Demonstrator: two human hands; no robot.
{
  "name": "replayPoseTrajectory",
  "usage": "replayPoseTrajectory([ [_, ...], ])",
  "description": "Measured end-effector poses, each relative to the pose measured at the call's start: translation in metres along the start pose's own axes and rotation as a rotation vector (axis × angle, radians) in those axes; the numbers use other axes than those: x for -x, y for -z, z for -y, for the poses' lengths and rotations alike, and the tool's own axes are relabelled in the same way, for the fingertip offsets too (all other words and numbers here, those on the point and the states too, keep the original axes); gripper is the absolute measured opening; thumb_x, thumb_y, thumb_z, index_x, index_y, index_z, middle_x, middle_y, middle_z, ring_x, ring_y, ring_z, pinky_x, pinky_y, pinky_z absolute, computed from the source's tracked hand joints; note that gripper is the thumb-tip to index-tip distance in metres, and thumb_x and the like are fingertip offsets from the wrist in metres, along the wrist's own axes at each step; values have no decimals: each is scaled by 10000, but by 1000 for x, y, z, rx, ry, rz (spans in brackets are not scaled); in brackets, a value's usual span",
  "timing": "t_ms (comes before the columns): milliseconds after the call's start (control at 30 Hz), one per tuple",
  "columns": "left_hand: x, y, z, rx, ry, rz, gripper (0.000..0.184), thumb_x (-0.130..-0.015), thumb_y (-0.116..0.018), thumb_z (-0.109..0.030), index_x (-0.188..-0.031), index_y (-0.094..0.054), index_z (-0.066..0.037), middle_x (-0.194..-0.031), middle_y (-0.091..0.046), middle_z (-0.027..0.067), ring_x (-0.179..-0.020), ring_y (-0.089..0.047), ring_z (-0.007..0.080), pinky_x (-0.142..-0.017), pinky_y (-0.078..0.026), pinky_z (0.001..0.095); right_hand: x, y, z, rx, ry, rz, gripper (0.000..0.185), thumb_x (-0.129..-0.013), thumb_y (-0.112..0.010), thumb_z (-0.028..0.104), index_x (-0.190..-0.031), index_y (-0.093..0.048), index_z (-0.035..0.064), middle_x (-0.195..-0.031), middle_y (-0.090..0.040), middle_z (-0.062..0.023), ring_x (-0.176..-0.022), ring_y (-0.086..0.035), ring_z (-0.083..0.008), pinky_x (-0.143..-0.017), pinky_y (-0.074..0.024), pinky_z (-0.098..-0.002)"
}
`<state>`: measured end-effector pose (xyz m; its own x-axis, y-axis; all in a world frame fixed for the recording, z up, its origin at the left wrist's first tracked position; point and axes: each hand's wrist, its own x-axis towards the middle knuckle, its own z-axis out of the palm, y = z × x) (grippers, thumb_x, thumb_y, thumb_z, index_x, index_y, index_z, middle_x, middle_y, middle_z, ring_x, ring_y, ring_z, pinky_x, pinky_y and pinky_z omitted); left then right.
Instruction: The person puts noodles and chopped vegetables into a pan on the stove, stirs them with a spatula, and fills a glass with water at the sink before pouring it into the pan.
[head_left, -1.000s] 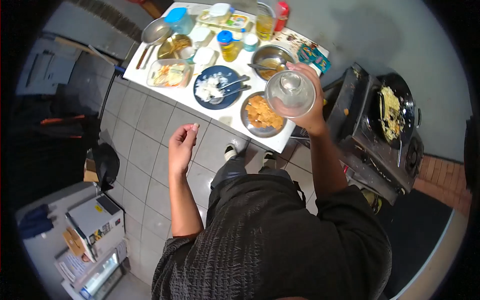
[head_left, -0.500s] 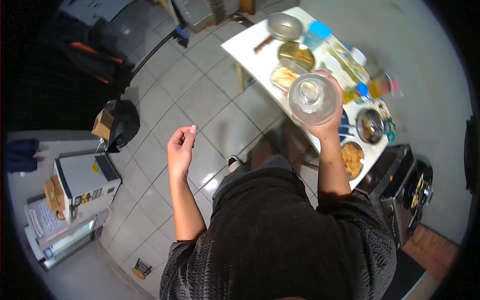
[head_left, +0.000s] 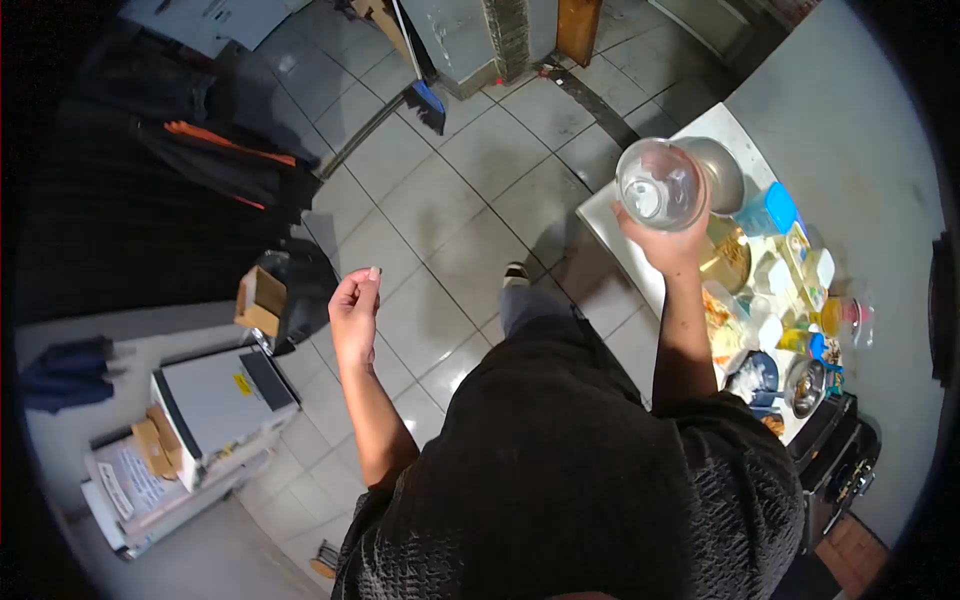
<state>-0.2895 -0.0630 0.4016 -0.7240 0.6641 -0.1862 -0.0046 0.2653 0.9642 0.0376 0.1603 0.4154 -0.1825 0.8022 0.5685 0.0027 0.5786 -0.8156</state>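
My right hand [head_left: 675, 248] grips a clear round container [head_left: 655, 185] from below, held up over the near left corner of the white table [head_left: 608, 222]. Something clear shows inside it, possibly its moulded base; I cannot tell. Behind it, partly covered, is a round metal pan [head_left: 725, 172]. Just right of my right wrist stands a brass-coloured bowl [head_left: 740, 262] with food in it. My left hand [head_left: 354, 318] hangs in the air over the tiled floor, thumb pressed to curled fingers, and nothing shows in it.
The table also carries a blue-lidded container [head_left: 768, 210], an oil bottle [head_left: 797, 341], a dark blue bowl [head_left: 755, 372] and a steel bowl [head_left: 805, 388]. A black stove [head_left: 838, 470] adjoins it. A broom [head_left: 427, 105], a cardboard box [head_left: 262, 302] and a white appliance [head_left: 222, 400] stand around the floor.
The view has swung left, so the table now lies farther right and lower. My right hand and the clear container now sit by the table's far end. One foot has come forward.
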Motion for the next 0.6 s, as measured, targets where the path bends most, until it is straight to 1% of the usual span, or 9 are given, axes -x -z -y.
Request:
replayPoseTrajectory([
  [200,-174,-47,-94,12,-70,130,206,-934,-616,-212,-942,-688,-20,-631,-442,-83,-577,-346,23,-516,-253,202,-142,-53,-29,63,-66,-149,909,-539,-869,75,-1303,-383,-16,-1156,-565,-136,-1090,-556,-217,-959,-441,-354],
  [267,-228,-74,-119,17,-78,214,242,-953,-588,-243,-907,-681,-24,-628,-455,-66,-574,-347,33,-534,-256,207,-175,-61,-48,61,-66,-192,911,-529,-870,82,-1298,-392,-19,-1165,-560,-134,-1087,-555,-217,-962,-439,-356],
  [300,-258,-89,-125,0,-103,259,330,-972,-549,-296,-888,-674,-2,-623,-450,-49,-577,-356,48,-536,-260,213,-189,-65,-56,65,-72,-217,914,-523,-871,86,-1297,-396,-19,-1168,-559,-133,-1087,-554,-218,-965,-437,-358],
  [333,-290,-108,-131,0,-109,301,330,-972,-549,-296,-888,-674,-2,-623,-450,-49,-577,-356,48,-536,-260,213,-203,-68,-67,73,-74,-245,918,-517,-871,90,-1297,-399,-19,-1171,-558,-132,-1086,-552,-219,-967,-436,-361],
  [400,-351,-145,-139,-18,-118,342,437,-990,-495,-343,-795,-678,3,-607,-444,-38,-566,-356,53,-538,-279,229,-223,-74,-87,174,-94,-310,920,-513,-868,97,-1299,-402,-16,-1178,-557,-126,-1086,-550,-213,-971,-434,-360],
  [433,-379,-170,-143,11,-113,382,523,-1001,-440,-394,-758,-675,5,-596,-454,-27,-569,-373,64,-546,-291,241,-231,-76,-99,223,-112,-344,913,-516,-868,100,-1296,-408,-14,-1174,-559,-121,-1082,-551,-209,-969,-434,-358],
  [500,-438,-215,-157,-14,-99,573,520,-1003,-417,-403,-803,-684,-5,-614,-470,-31,-578,-402,64,-545,-298,237,-249,-81,-111,274,-158,-423,898,-523,-870,106,-1292,-421,-9,-1146,-568,-104,-1072,-556,-197,-960,-441,-353],
  [533,-463,-238,-167,-45,-53,637,516,-1004,-408,-405,-828,-689,-10,-622,-474,-33,-580,-409,63,-545,-301,235,-258,-83,-114,310,-168,-455,898,-523,-870,106,-1292,-421,-9,-1146,-568,-104,-1072,-556,-197,-960,-441,-353],
  [600,-497,-291,-193,-48,-60,751,498,-1003,-410,-400,-856,-692,-16,-634,-475,-36,-581,-411,62,-547,-302,230,-273,-85,-120,340,-229,-547,897,-527,-873,104,-1295,-422,-5,-1120,-573,-98,-1067,-558,-198,-952,-449,-354],
])
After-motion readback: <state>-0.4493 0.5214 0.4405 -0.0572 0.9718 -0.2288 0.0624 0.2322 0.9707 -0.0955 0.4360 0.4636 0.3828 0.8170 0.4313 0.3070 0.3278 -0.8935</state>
